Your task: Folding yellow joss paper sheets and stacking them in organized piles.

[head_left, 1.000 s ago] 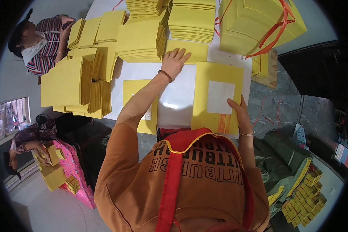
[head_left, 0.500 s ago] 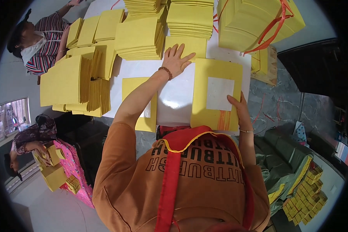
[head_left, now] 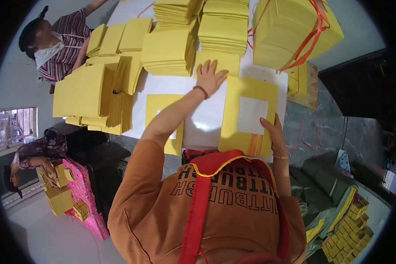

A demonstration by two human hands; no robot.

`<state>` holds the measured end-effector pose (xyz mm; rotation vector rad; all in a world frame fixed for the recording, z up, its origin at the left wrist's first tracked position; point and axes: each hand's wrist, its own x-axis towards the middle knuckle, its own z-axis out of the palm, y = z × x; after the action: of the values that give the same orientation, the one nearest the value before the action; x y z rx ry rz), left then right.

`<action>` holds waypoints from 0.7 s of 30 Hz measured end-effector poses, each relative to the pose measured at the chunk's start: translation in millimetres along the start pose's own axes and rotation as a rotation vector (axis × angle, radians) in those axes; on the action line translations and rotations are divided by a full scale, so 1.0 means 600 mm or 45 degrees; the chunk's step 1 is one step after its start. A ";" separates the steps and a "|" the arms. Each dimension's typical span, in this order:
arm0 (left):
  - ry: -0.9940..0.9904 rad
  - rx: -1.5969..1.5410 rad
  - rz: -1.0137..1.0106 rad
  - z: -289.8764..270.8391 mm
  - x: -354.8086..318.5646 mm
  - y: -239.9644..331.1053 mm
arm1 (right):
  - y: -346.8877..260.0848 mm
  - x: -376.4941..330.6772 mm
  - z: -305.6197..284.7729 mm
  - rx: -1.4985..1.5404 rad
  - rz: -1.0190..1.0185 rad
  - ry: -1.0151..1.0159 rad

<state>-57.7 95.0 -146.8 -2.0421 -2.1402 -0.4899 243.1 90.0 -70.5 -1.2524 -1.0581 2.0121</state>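
Note:
A yellow paper sheet point(head_left: 233, 119) with a pale square in its middle and orange streaks near its lower edge lies in front of me on the white tabletop point(head_left: 200, 125). My right hand point(head_left: 273, 134) pinches its right edge, thumb on top and fingers mostly hidden at the side. Farther off, my left hand point(head_left: 212, 79) lies with spread fingers on a plain yellow paper point(head_left: 228, 65) at the foot of a stack. Partly under my left forearm is another yellow sheet point(head_left: 156, 105) with a pale patch. Whether these are single sheets or thin bundles I cannot tell.
Fanned yellow paper stacks point(head_left: 167, 55) crowd the far and left table. A large yellow bundle point(head_left: 279, 35) tied with red ribbon stands at far right. Co-workers sit at left, one by a pink-covered table point(head_left: 86, 198). Small yellow bundles point(head_left: 350, 231) are piled at lower right.
The whole view has shifted slightly, so the table and stacks sit lower and a little to the right. Both hands keep their places on the papers.

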 end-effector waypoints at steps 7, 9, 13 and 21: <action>0.047 -0.319 0.204 -0.003 -0.006 0.011 | 0.000 -0.007 0.004 0.026 -0.023 0.000; 0.040 -0.283 0.207 0.001 -0.010 0.008 | 0.000 -0.007 0.005 0.021 -0.027 -0.001; 0.015 -0.320 0.141 0.000 -0.006 0.023 | 0.002 -0.006 0.002 0.047 -0.030 -0.003; 0.008 -0.333 0.130 0.005 0.001 0.041 | -0.007 -0.004 0.004 0.006 -0.016 0.020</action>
<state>-32.9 97.1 -145.8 -2.2645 -2.0482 -0.7972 242.3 89.6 -65.4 -1.2542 -1.0507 1.9910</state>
